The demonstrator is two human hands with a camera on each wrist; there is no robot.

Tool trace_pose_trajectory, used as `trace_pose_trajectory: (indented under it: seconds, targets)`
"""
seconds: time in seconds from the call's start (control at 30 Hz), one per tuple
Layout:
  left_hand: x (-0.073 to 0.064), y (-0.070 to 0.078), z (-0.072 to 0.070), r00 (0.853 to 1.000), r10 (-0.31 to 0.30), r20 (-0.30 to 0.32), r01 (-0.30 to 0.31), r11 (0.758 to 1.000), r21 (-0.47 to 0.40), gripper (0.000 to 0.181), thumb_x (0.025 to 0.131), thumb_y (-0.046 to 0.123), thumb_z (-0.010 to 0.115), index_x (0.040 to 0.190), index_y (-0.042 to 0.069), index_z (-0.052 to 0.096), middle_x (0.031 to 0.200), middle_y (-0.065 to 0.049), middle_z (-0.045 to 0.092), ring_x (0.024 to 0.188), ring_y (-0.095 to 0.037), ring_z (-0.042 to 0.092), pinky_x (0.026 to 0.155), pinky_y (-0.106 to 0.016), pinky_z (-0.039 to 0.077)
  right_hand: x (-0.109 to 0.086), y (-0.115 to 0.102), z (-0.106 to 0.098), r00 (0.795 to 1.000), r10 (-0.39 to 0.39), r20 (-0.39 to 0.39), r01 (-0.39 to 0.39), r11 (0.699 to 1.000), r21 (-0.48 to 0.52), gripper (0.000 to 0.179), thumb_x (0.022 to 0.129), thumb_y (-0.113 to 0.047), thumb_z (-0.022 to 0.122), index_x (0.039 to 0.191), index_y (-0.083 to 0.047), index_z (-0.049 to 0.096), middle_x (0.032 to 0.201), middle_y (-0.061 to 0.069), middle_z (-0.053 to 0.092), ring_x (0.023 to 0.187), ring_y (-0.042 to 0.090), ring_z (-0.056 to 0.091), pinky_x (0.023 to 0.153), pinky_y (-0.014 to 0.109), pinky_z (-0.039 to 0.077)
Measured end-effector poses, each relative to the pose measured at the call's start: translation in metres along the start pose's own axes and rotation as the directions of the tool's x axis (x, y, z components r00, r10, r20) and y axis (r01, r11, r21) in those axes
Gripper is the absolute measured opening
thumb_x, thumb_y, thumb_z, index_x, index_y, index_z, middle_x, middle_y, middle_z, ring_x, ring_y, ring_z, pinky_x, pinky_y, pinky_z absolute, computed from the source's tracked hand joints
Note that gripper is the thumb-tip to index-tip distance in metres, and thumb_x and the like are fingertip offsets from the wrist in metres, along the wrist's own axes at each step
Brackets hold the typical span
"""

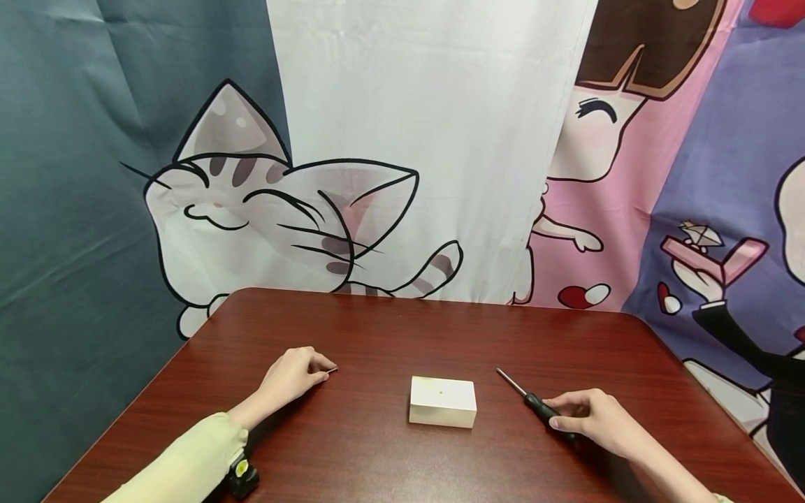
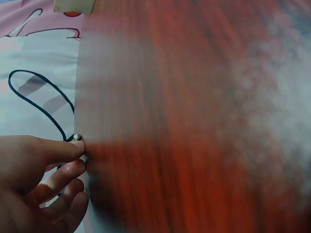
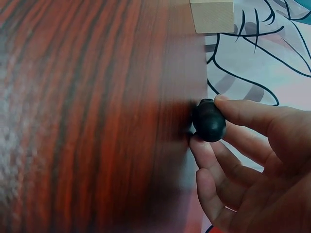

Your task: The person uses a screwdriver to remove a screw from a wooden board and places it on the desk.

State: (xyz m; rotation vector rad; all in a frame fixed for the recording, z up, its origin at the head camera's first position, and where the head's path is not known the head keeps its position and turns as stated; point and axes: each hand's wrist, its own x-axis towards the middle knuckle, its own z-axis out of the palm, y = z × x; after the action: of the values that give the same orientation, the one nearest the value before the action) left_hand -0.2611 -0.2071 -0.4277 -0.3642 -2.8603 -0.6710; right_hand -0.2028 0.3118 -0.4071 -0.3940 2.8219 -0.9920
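Observation:
On the left side of the table my left hand (image 1: 295, 377) pinches a small metal screw (image 1: 333, 369) between thumb and fingertips. Its rounded end (image 2: 77, 137) shows above the thumb tip in the left wrist view; most of it is hidden by the fingers. My right hand (image 1: 594, 417), on the other side, holds a screwdriver (image 1: 539, 406) by its dark handle, thumb on one side and fingers on the other. The metal shaft points away and to the left. In the right wrist view the handle's rounded butt end (image 3: 210, 124) faces the camera.
A small white box (image 1: 443, 402) stands on the reddish-brown wooden table (image 1: 377, 335) between the two hands, nearer the screwdriver. Behind the table hangs a cartoon-printed curtain (image 1: 428, 105). A black device (image 1: 244, 478) is strapped at the left wrist.

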Motion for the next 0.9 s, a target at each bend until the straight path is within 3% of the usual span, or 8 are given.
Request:
trace_pose_trajectory:
  seconds: [0.67, 0.9]
  targets:
    - [-0.0030, 0.0006, -0.0032, 1.000, -0.004, 0.015, 0.004, 1.000, -0.023, 0.018, 0.082, 0.013, 0.078, 0.096, 0.024, 0.081, 0.073, 0.011, 0.060, 0.062, -0.001, 0.049, 0.055, -0.021, 0.038, 0.0016, -0.0006, -0.0043, 0.999, -0.014, 0.041, 0.013, 1.000, 0.021, 0.034, 0.084, -0.031, 0.077, 0.112, -0.011, 0.074, 0.079, -0.002, 0.068, 0.063, -0.002, 0.054, 0.056, 0.021, 0.044]
    - [-0.0038, -0.0053, -0.0061, 0.995, 0.059, 0.075, -0.054, 0.996, -0.068, 0.023, 0.077, 0.019, 0.084, 0.100, 0.019, 0.079, 0.077, 0.006, 0.059, 0.066, -0.003, 0.050, 0.060, -0.021, 0.040, 0.0018, -0.0007, -0.0039, 0.998, -0.027, 0.048, 0.026, 1.000, 0.007, 0.033, 0.085, -0.032, 0.076, 0.113, -0.014, 0.073, 0.077, -0.004, 0.064, 0.065, -0.002, 0.052, 0.056, 0.020, 0.041]
